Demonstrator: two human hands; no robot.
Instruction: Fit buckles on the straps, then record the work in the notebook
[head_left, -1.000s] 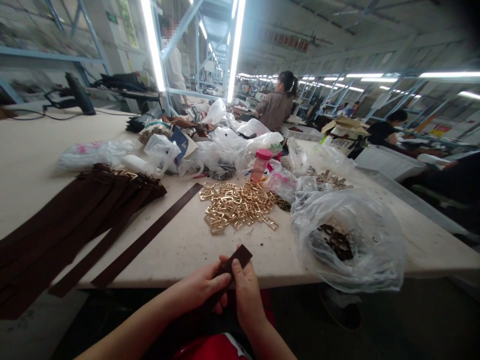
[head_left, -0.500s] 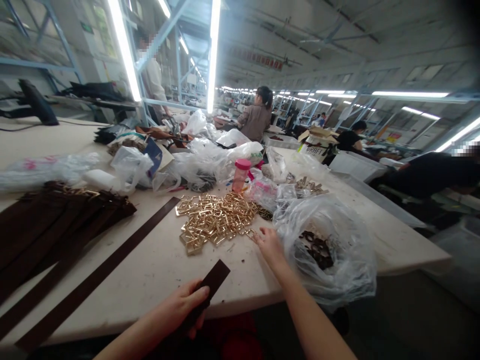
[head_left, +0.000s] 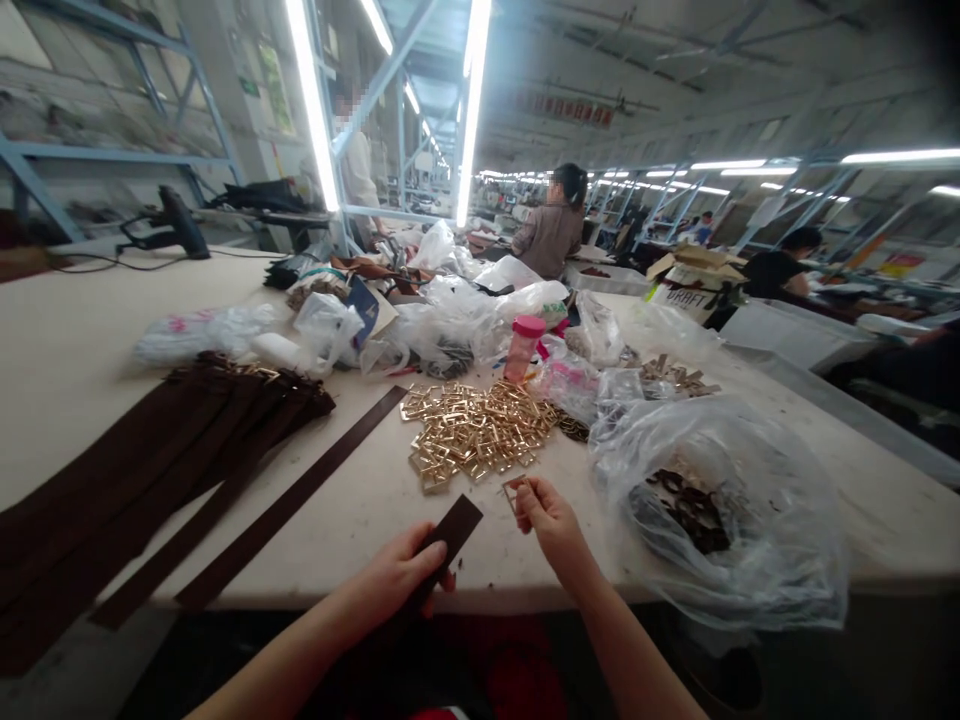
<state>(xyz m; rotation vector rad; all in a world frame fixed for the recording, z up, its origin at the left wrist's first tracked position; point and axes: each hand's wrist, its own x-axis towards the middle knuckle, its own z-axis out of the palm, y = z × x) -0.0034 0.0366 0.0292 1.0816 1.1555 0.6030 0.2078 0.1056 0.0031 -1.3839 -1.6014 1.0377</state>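
Note:
Near the table's front edge, my left hand (head_left: 409,570) is closed round a dark brown strap (head_left: 459,522), whose squared end sticks out past the thumb. My right hand (head_left: 546,512) pinches a gold metal buckle (head_left: 516,492) between thumb and fingertips, a short way right of the strap's end. Behind both hands lies a pile of gold buckles (head_left: 480,428). A long flat brown strip (head_left: 300,490) lies slantwise left of the pile. Farther left, a stack of dark brown straps (head_left: 165,430) has metal pieces at its far ends.
On the table (head_left: 330,555), a clear plastic bag (head_left: 780,530) with dark pieces lies at right. Behind the pile stand a pink-lidded jar (head_left: 523,350) and crumpled bags (head_left: 442,325). A person (head_left: 551,235) in brown is farther back; a black device (head_left: 180,225) is at left.
My right hand has drawn back from the pile's edge toward the strap, now with a buckle in its fingers. My left hand still holds the strap. The view has turned left.

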